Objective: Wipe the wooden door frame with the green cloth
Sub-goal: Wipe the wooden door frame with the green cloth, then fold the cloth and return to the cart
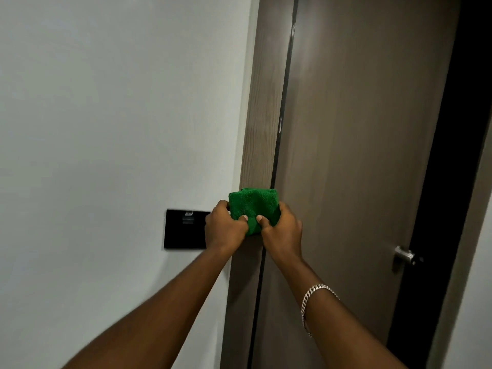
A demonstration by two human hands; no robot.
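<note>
A folded green cloth (pixel 253 206) is held flat against the wooden door frame (pixel 262 115), a grey-brown vertical strip between the white wall and the door. My left hand (pixel 225 227) grips the cloth's left side with the thumb on its front. My right hand (pixel 283 230) grips its right side the same way; a silver chain bracelet hangs on that wrist. Both hands sit at about mid-height of the frame, and the cloth's lower edge is hidden between them.
A black rectangular wall panel (pixel 183 229) is fixed to the white wall (pixel 106 129) just left of my left hand. The grey-brown door (pixel 359 155) stands right of the frame, with a metal lever handle (pixel 403 255) and a dark gap (pixel 458 129) along its right edge.
</note>
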